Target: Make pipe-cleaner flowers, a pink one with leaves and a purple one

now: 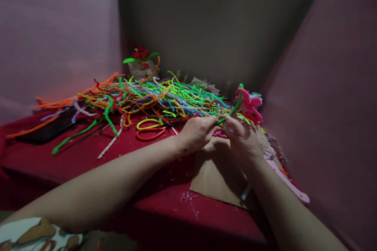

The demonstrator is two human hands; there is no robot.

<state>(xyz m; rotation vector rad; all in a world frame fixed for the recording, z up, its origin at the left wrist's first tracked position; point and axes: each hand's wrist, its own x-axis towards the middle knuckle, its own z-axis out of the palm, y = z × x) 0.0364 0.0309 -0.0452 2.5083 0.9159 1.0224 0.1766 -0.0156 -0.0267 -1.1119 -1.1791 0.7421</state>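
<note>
Toward the right edge of the red-covered worktop (166, 182), near a cardboard sheet (213, 176), the left hand (198, 132) and right hand (244, 139), fingers drawn nearly closed, both pinch a green pipe cleaner (236, 107). Just beside its upper end is a pink flower (250, 104); scissors (159, 128) lie before heaped coloured pipe cleaners (176, 96) along the back edge.
</note>
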